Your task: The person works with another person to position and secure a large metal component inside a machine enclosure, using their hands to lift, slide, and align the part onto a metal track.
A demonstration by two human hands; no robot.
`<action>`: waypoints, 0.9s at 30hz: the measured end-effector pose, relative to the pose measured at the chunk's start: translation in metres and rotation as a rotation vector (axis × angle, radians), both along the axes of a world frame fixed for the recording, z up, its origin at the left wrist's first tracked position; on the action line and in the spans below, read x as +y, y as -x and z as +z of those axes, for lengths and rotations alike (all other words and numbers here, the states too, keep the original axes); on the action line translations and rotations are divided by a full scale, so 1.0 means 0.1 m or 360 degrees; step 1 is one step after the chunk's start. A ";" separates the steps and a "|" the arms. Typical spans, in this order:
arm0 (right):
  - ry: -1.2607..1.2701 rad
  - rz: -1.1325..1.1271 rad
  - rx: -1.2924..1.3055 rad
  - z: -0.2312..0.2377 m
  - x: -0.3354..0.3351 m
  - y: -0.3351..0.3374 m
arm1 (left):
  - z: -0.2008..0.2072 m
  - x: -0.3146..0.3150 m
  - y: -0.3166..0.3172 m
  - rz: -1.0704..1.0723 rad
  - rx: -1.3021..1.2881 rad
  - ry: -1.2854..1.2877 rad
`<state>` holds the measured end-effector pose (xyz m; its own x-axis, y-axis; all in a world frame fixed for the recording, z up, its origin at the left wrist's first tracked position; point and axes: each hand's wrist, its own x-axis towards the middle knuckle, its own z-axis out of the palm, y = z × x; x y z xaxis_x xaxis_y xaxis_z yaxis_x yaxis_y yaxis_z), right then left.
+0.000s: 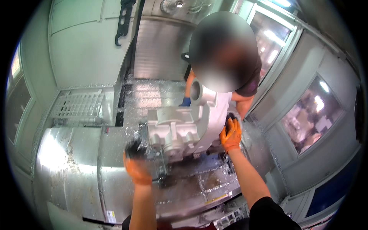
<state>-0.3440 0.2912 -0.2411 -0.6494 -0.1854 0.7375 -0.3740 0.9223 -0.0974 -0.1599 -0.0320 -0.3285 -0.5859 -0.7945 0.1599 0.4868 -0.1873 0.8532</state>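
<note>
A large silver-grey metal casting (174,128), with a round bore at its upper end, sits over a machine bed in front of me. My right hand (231,137), in an orange and black glove, grips the casting's right side with its fingers bent over the edge. Near the casting's lower left corner is my left hand (136,165), gloved the same way. Motion smears its fingers, so whether it touches the casting or the metal fixture (163,168) beside it cannot be made out.
Across the casting a co-worker (247,82) leans in, with a blue-gloved hand (186,102) behind it. Metal chips cover the machine bed (142,94). Steel covers (71,168) lie at left, a slotted grate (78,105) behind them. Windowed panels (312,111) stand at right.
</note>
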 end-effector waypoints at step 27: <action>-0.0025 0.0112 0.0058 0.05 -0.06 0.03 | -0.21 0.36 0.06 0.0179 0.0332 -0.0870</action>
